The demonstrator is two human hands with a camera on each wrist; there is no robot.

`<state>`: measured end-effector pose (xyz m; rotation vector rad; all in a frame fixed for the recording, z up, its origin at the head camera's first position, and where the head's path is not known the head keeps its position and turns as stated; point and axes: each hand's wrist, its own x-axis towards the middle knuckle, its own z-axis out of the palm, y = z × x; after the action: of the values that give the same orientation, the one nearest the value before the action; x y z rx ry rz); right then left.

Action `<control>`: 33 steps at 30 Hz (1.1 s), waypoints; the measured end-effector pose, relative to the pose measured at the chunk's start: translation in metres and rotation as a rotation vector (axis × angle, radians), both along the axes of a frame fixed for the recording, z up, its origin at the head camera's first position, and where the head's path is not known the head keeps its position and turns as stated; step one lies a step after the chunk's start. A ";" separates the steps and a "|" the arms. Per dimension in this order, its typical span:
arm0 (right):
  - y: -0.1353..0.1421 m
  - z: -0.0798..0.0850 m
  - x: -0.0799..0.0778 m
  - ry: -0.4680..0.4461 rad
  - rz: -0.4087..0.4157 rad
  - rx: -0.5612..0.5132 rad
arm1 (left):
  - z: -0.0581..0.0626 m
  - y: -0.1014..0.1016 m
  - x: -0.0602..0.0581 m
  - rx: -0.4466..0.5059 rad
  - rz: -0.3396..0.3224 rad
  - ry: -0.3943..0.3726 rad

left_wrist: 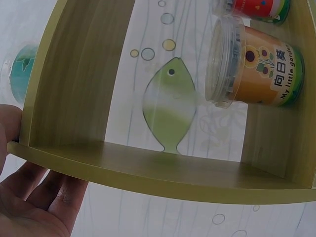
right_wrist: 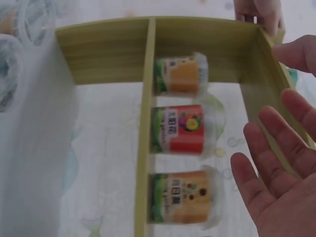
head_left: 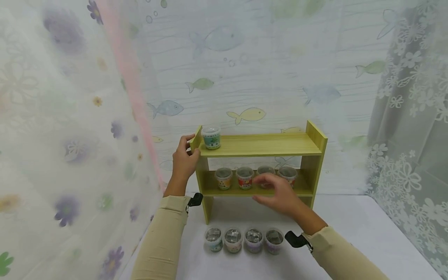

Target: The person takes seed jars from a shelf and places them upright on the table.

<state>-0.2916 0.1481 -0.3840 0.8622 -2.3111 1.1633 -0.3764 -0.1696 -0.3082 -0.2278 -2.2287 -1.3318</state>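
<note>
A light wooden two-tier shelf (head_left: 266, 144) stands on the white cloth. My left hand (head_left: 184, 162) grips its upper left side panel, thumb at the front edge and fingers round the outside. Close beside that panel, a clear-lidded cup with a teal label (head_left: 211, 140) sits on the top board. My right hand (head_left: 280, 192) is held in front of the lower tier, thumb and fingers spread with nothing between them. Several lidded cups line that tier, among them an orange-labelled one (left_wrist: 264, 64) and a red-labelled one (right_wrist: 185, 129); my right hand partly covers another.
On the cloth before the shelf is a row of several more lidded cups, from a teal one (head_left: 213, 240) to a purple one (head_left: 274, 241). A fish-print curtain (head_left: 252, 70) hangs behind, and a flower-print curtain (head_left: 70, 155) at the left.
</note>
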 end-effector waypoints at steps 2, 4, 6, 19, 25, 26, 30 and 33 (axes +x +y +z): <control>-0.001 0.003 -0.002 0.017 0.007 0.006 | 0.000 0.000 0.000 0.000 0.000 -0.002; -0.003 0.008 -0.003 0.031 0.021 0.001 | 0.000 -0.001 -0.001 0.002 -0.004 -0.001; -0.006 0.013 -0.005 0.053 0.025 0.004 | -0.001 -0.001 -0.001 0.004 -0.002 0.001; -0.024 0.048 -0.014 0.122 0.027 -0.016 | -0.001 -0.001 -0.002 0.011 -0.017 0.009; -0.036 0.060 -0.020 0.217 0.034 -0.028 | -0.003 -0.003 -0.001 0.013 -0.018 0.006; -0.038 0.061 -0.022 0.228 0.032 -0.034 | -0.004 -0.003 -0.002 0.014 -0.016 0.005; -0.045 0.067 -0.028 0.243 0.031 -0.080 | -0.006 -0.002 -0.004 0.019 -0.020 0.006; -0.052 0.075 -0.034 0.243 0.014 -0.103 | -0.005 -0.003 -0.007 0.023 -0.018 0.017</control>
<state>-0.3257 0.0957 -0.3087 0.9271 -2.0365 1.1059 -0.3834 -0.1723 -0.3132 -0.2508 -2.2009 -1.3592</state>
